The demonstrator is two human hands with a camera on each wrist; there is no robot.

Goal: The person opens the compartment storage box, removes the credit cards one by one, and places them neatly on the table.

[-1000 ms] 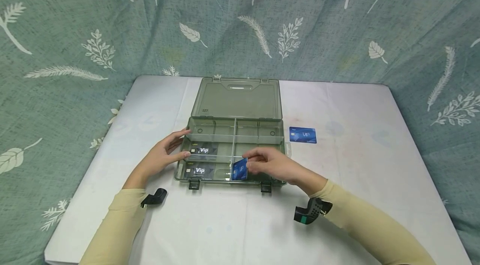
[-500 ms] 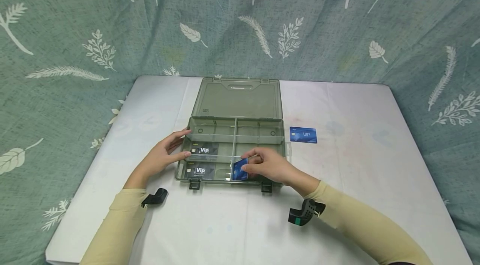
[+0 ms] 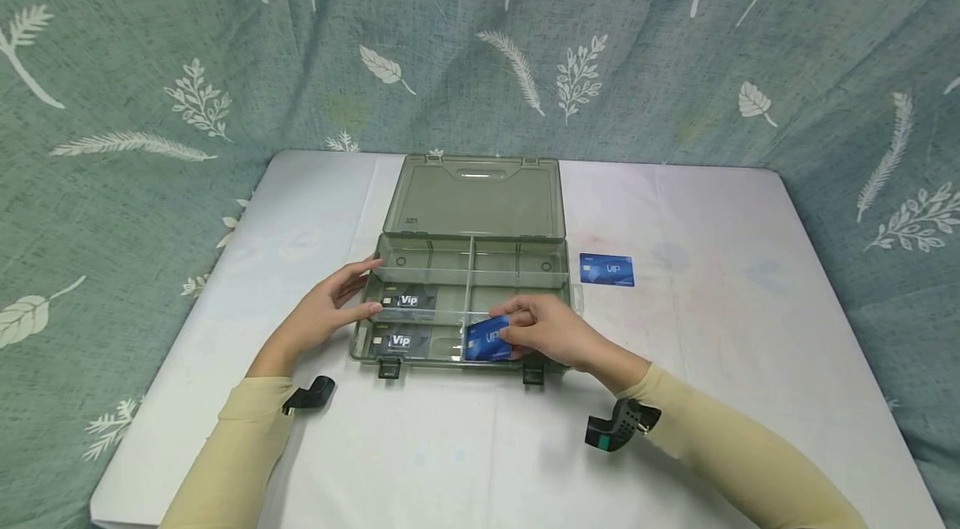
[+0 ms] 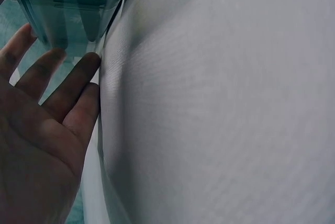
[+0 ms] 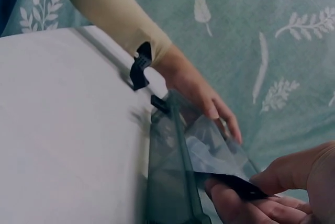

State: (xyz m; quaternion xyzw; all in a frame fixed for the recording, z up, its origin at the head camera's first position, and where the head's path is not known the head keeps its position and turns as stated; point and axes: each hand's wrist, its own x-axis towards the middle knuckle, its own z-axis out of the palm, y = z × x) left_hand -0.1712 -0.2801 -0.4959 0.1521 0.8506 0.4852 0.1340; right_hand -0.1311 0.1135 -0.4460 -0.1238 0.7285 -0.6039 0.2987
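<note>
A translucent green divided box (image 3: 517,257) lies with its lid open on the table. My right hand (image 3: 551,333) pinches the right part of a blue VIP card (image 3: 483,339) in the near right compartment. In the right wrist view, thumb and fingers hold that card (image 5: 238,183), seen dark and nearly edge-on, inside the box wall. My left hand (image 3: 318,316) touches the box's left side with fingers spread and fairly straight. Its palm (image 4: 42,145) shows in the left wrist view, fingertips right at the box wall. Dark Vip cards (image 3: 401,339) lie in the near left and middle left compartments.
A second blue VIP card (image 3: 607,270) lies on the white-covered table (image 3: 690,304), right of the box. The lid (image 3: 476,200) lies back behind the box. Two latches (image 3: 388,369) stick out at the front. A leaf-patterned green curtain (image 3: 450,37) surrounds the table.
My right hand has shifted slightly left, then back right. More of the held blue card's face shows now as the fingers sit farther right on it. The left hand has stayed still.
</note>
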